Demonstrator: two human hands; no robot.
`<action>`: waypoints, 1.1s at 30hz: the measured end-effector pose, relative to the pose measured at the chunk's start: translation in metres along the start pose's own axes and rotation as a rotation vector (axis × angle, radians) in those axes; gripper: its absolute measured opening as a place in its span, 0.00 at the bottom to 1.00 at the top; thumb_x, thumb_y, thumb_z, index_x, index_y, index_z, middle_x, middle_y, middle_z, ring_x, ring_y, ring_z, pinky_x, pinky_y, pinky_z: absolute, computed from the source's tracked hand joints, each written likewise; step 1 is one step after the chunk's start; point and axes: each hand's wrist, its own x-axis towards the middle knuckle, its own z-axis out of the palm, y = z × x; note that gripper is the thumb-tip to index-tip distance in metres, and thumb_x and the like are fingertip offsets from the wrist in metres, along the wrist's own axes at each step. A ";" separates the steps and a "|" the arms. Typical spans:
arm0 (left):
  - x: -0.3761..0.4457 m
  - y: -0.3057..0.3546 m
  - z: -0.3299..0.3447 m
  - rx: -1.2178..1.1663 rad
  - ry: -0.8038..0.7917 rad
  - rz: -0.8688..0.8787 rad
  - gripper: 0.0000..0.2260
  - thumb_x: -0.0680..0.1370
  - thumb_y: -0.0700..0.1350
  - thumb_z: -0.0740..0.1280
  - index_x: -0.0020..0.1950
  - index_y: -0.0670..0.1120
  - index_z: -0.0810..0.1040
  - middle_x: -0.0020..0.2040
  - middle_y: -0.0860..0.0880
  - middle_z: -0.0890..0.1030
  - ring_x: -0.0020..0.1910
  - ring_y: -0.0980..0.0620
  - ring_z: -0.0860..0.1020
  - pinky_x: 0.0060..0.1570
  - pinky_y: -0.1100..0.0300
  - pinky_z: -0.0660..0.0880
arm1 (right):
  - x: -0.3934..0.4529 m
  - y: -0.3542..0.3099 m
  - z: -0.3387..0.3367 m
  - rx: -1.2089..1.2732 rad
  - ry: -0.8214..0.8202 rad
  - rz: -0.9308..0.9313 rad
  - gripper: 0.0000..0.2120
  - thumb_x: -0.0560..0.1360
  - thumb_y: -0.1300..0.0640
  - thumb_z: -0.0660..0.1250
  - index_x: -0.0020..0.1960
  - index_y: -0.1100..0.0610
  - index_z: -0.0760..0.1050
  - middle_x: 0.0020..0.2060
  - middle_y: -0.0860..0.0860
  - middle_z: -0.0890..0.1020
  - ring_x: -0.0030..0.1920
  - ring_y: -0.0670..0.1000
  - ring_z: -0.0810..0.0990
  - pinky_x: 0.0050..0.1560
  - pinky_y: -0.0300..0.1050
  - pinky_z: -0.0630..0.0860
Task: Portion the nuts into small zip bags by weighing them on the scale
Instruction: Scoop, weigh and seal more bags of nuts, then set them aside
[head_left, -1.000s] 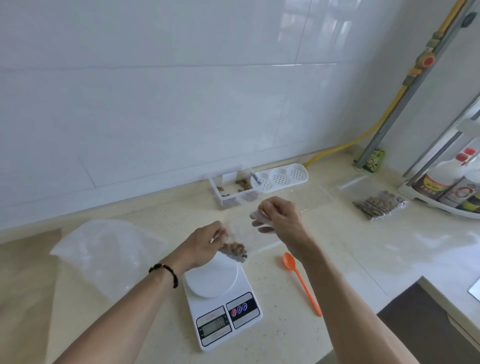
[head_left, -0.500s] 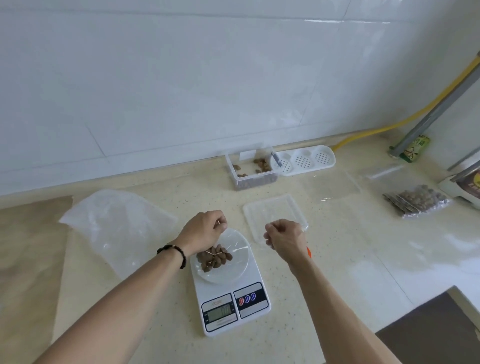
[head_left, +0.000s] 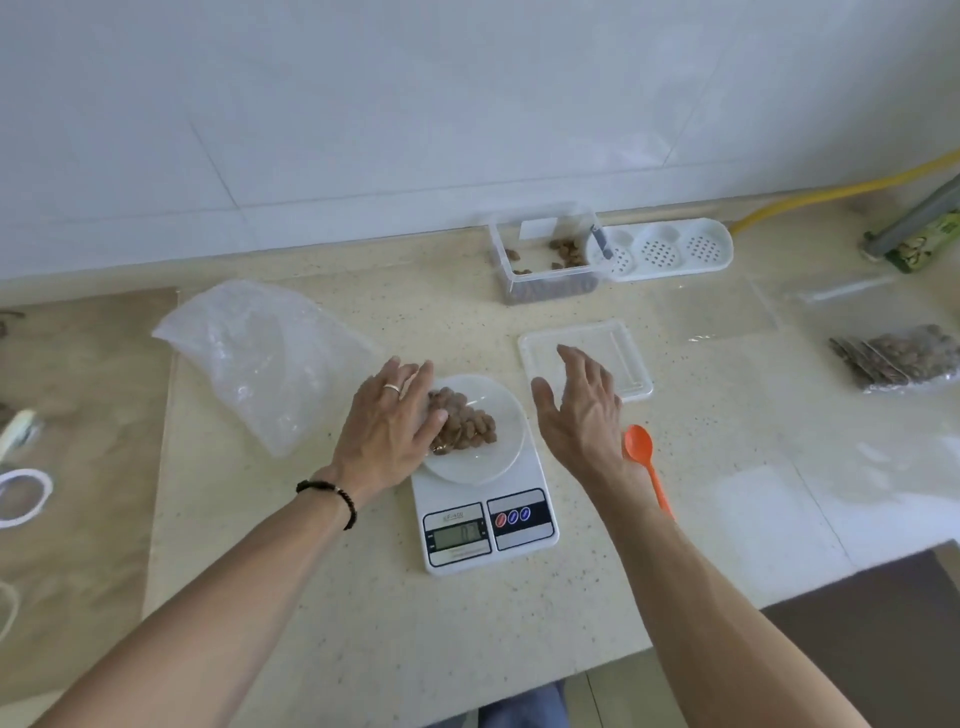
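A white digital scale (head_left: 488, 525) stands on the counter with a round white platform (head_left: 493, 457). On the platform lies a small clear zip bag of brown nuts (head_left: 467, 423). My left hand (head_left: 392, 421) lies flat with straight fingers over the bag's left side. To the right of the scale my right hand (head_left: 582, 410) hovers open, holding nothing. A clear box (head_left: 545, 260) with a few nuts stands at the back. Several filled zip bags (head_left: 898, 358) lie stacked at the far right.
A large crumpled clear bag (head_left: 260, 353) lies left of the scale. The box's clear lid (head_left: 628, 364) lies behind my right hand, an orange spoon (head_left: 644, 462) beside my wrist. A white perforated tray (head_left: 670, 249) sits by the wall. Empty zip bags (head_left: 831, 296) lie at right.
Both hands let go of the nut bag after setting it on the scale. The left hand now lies flat on it and the right hand has opened.
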 end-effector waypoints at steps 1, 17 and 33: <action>-0.007 -0.004 0.003 0.039 -0.022 -0.012 0.33 0.79 0.63 0.42 0.78 0.45 0.55 0.75 0.41 0.63 0.77 0.42 0.54 0.74 0.44 0.56 | -0.003 -0.003 0.003 -0.061 -0.022 -0.061 0.26 0.81 0.47 0.58 0.76 0.53 0.60 0.76 0.53 0.64 0.76 0.56 0.58 0.73 0.56 0.57; -0.063 -0.022 0.026 0.189 -0.022 0.012 0.33 0.80 0.64 0.41 0.80 0.46 0.50 0.79 0.43 0.53 0.78 0.43 0.45 0.75 0.40 0.44 | -0.021 -0.010 0.021 -0.333 -0.153 -0.205 0.26 0.83 0.43 0.48 0.79 0.50 0.56 0.80 0.51 0.52 0.80 0.54 0.46 0.77 0.58 0.41; -0.011 0.007 0.009 0.160 0.021 0.125 0.33 0.80 0.64 0.41 0.79 0.45 0.51 0.79 0.43 0.53 0.78 0.43 0.45 0.75 0.40 0.43 | -0.011 0.012 -0.011 -0.206 -0.099 -0.060 0.26 0.83 0.44 0.50 0.78 0.53 0.57 0.79 0.53 0.55 0.79 0.55 0.51 0.76 0.55 0.50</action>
